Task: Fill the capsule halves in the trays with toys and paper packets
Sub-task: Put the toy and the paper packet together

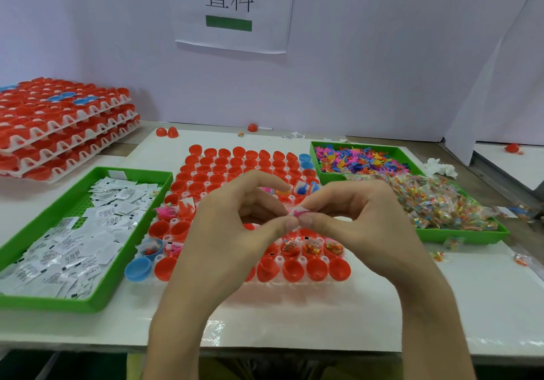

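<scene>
Though behind capsule tray (pixel 279 259), sign (pixel 232 11) "置料".

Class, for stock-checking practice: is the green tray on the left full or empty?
Mostly full: white paper packets cover most of the green tray's floor.

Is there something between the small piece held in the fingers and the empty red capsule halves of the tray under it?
Nothing visible does. The left hand and the right hand pinch the small piece above the tray, and the empty red halves in its near row lie open. Halves directly under the hands are hidden.
</scene>
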`<state>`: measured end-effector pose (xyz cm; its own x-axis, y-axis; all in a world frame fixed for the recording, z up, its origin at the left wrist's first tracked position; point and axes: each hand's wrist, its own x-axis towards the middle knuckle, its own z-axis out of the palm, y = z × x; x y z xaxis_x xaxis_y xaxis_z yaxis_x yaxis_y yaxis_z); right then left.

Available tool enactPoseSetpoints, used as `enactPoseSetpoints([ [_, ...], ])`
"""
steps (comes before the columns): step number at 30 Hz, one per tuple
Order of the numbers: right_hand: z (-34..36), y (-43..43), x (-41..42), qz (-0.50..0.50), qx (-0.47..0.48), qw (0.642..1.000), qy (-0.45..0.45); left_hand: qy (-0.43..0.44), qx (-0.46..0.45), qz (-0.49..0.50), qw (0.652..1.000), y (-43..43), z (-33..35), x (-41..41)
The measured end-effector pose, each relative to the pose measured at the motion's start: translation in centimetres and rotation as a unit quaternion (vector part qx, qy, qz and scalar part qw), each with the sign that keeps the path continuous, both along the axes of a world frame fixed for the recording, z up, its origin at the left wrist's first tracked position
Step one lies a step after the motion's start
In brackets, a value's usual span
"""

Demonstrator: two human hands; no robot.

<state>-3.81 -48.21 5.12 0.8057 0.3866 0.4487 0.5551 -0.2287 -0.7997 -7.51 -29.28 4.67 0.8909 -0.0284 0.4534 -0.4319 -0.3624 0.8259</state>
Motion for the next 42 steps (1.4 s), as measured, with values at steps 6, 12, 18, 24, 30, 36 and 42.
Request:
enactPoseSetpoints([
  [6,1.1,2.0,4.5,-0.156,-0.036,0.986,-0.041,-0.080,-0.167,0.193,0.964,3.8,-0.5,-0.3],
  [12,0.9,7.9,10.2,-0.084,-0.191,0.977,-0.036,-0.120,-0.321,0.323,0.882,6.1,-0.9,-0.3],
  [18,-1.3,11.9,12.9,-0.090,-0.287,0.953,-0.034,-0.122,-0.309,0.322,0.887,6.2,-0.9,-0.4],
  [24,-2.0,12.5,13.5,-0.110,-0.317,0.941,-0.038,-0.108,-0.310,0.324,0.887,6.6,-1.3,-0.4],
  [30,-3.0,12.7,13.6,-0.113,-0.341,0.933,-0.034,-0.110,-0.311,0.327,0.886,6.8,-1.3,-0.4],
  [36,-3.4,13.1,14.1,-0.165,-0.368,0.913,-0.057,-0.108,-0.316,0.327,0.884,6.9,-1.6,-0.4],
  [42,-3.5,13.3,13.9,-0.169,-0.368,0.912,-0.062,-0.111,-0.315,0.321,0.886,7.1,-2.2,-0.2],
])
